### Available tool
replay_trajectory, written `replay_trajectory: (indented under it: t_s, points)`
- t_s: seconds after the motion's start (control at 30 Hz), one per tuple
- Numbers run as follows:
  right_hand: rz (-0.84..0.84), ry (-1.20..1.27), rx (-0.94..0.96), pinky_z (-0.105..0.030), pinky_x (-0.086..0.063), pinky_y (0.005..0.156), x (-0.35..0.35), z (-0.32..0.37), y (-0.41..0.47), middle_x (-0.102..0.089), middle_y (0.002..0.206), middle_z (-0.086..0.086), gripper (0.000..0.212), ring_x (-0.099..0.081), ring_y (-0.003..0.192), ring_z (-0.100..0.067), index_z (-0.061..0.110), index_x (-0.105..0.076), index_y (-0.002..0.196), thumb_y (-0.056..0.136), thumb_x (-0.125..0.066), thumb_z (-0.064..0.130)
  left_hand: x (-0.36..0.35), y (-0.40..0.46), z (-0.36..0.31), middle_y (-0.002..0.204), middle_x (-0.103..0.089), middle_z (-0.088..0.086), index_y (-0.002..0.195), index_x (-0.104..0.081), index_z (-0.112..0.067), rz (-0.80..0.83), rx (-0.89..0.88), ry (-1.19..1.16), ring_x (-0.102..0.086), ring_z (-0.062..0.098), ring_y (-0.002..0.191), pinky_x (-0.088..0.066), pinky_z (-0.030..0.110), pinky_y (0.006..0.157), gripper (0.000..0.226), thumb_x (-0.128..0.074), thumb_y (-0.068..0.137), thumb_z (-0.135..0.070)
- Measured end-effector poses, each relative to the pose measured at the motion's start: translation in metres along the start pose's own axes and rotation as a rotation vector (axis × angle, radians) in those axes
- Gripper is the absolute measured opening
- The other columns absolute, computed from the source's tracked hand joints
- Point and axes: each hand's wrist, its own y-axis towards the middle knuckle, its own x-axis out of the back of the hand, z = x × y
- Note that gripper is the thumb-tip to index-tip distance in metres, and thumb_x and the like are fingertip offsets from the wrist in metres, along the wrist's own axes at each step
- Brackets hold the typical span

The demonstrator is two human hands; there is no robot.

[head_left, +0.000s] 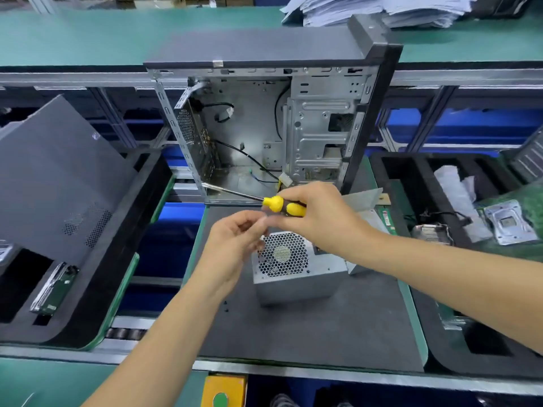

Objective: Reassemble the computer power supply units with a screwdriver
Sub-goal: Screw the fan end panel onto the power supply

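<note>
While right hand [320,212] grips screwdriver [282,205] | left hand [235,245] pinches — contents unclear | open case [264,127] behind power supply [293,268]

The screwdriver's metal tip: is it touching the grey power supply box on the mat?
Apart. The head view shows the screwdriver held level in the right hand, its tip pointing left toward the open computer case, well above the power supply.

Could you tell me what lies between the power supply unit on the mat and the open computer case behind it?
In the head view, the right hand gripping the yellow screwdriver hangs between the power supply unit and the computer case, with the left hand beside it; beneath is dark mat.
</note>
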Motion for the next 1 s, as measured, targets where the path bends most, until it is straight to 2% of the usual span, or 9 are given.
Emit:
replay_trajectory:
  t_s: [0.07, 0.17, 0.3, 0.43, 0.53, 0.6, 0.73, 0.83, 1.0]
  points:
    - [-0.045, 0.042, 0.023, -0.044, -0.048, 0.067, 0.003, -0.007, -0.002, -0.058, 0.072, -0.002, 0.021, -0.054, 0.072, -0.022, 0.012, -0.071, 0.078, 0.077, -0.076, 0.032, -0.020, -0.001, -0.004, 0.083, -0.065, 0.008, 0.099, -0.067, 0.000, 0.041, 0.090, -0.137, -0.058, 0.009, 0.073, -0.043, 0.015, 0.052, 0.027, -0.065, 0.077, -0.015]
    - [-0.051, 0.081, 0.009, -0.047, -0.050, 0.064, 0.010, -0.016, -0.005, -0.059, 0.076, -0.003, 0.016, -0.056, 0.070, -0.022, 0.014, -0.072, 0.081, 0.079, -0.075, 0.030, -0.037, -0.001, -0.003, 0.075, -0.065, 0.001, 0.101, -0.064, 0.003, 0.032, 0.166, -0.267, -0.059, 0.003, 0.065, -0.045, 0.014, 0.051, 0.028, -0.058, 0.078, -0.012]
    - [-0.075, 0.165, -0.020, -0.033, -0.049, 0.059, 0.018, -0.032, -0.011, -0.061, 0.067, -0.005, 0.015, -0.047, 0.053, -0.008, 0.017, -0.070, 0.074, 0.079, -0.076, 0.030, -0.048, 0.001, 0.001, 0.069, -0.062, 0.003, 0.094, -0.066, 0.001, 0.030, 0.251, -0.347, -0.060, 0.005, 0.062, -0.051, 0.015, 0.054, 0.021, -0.060, 0.078, -0.011]
    - [-0.018, 0.074, 0.052, -0.035, -0.044, 0.065, 0.020, -0.043, -0.014, -0.056, 0.072, -0.001, 0.020, -0.050, 0.066, -0.012, 0.012, -0.065, 0.071, 0.082, -0.073, 0.027, -0.052, 0.000, 0.001, 0.072, -0.063, 0.006, 0.080, -0.073, -0.001, 0.057, 0.343, -0.395, -0.062, 0.008, 0.063, -0.055, 0.015, 0.062, 0.015, -0.061, 0.078, -0.008]
    - [-0.028, 0.068, 0.125, -0.035, -0.044, 0.066, 0.018, -0.051, -0.017, -0.055, 0.075, 0.003, 0.018, -0.051, 0.071, -0.014, 0.011, -0.068, 0.075, 0.082, -0.073, 0.026, -0.050, -0.002, 0.001, 0.078, -0.068, 0.008, 0.090, -0.071, 0.004, 0.086, 0.381, -0.383, -0.067, 0.009, 0.069, -0.056, 0.016, 0.066, 0.016, -0.060, 0.081, -0.004]
    - [-0.043, 0.161, 0.122, -0.029, -0.042, 0.063, 0.012, -0.059, -0.024, -0.052, 0.072, 0.007, 0.019, -0.049, 0.068, -0.011, 0.013, -0.063, 0.070, 0.082, -0.074, 0.023, -0.046, -0.002, 0.003, 0.080, -0.070, 0.008, 0.101, -0.069, 0.003, 0.069, 0.296, -0.139, -0.067, 0.010, 0.070, -0.056, 0.019, 0.066, 0.016, -0.058, 0.089, 0.000]
    - [0.032, 0.253, 0.038, -0.035, -0.044, 0.062, -0.012, -0.077, -0.047, -0.052, 0.072, 0.004, 0.016, -0.049, 0.067, -0.013, 0.014, -0.064, 0.071, 0.081, -0.074, 0.021, -0.032, 0.002, 0.004, 0.090, -0.069, 0.007, 0.094, -0.072, -0.009, -0.022, -0.123, 0.763, -0.065, 0.023, 0.081, -0.053, 0.033, 0.076, 0.019, -0.064, 0.086, 0.006]
    - [0.052, 0.177, 0.035, -0.044, -0.045, 0.065, -0.027, -0.086, -0.054, -0.055, 0.074, 0.002, 0.018, -0.052, 0.071, -0.020, 0.009, -0.066, 0.072, 0.081, -0.075, 0.022, -0.030, -0.004, 0.007, 0.097, -0.065, 0.009, 0.090, -0.072, -0.007, 0.129, -0.192, 0.861, -0.061, 0.017, 0.088, -0.047, 0.022, 0.079, 0.023, -0.066, 0.078, 0.013]
    - [0.018, 0.133, 0.079, -0.037, -0.042, 0.058, -0.030, -0.091, -0.057, -0.052, 0.073, 0.009, 0.015, -0.048, 0.066, -0.015, 0.015, -0.067, 0.072, 0.080, -0.075, 0.023, -0.031, -0.009, 0.009, 0.103, -0.061, 0.005, 0.089, -0.072, -0.008, 0.187, -0.173, 0.854, -0.059, 0.015, 0.100, -0.051, 0.030, 0.084, 0.026, -0.064, 0.076, 0.014]
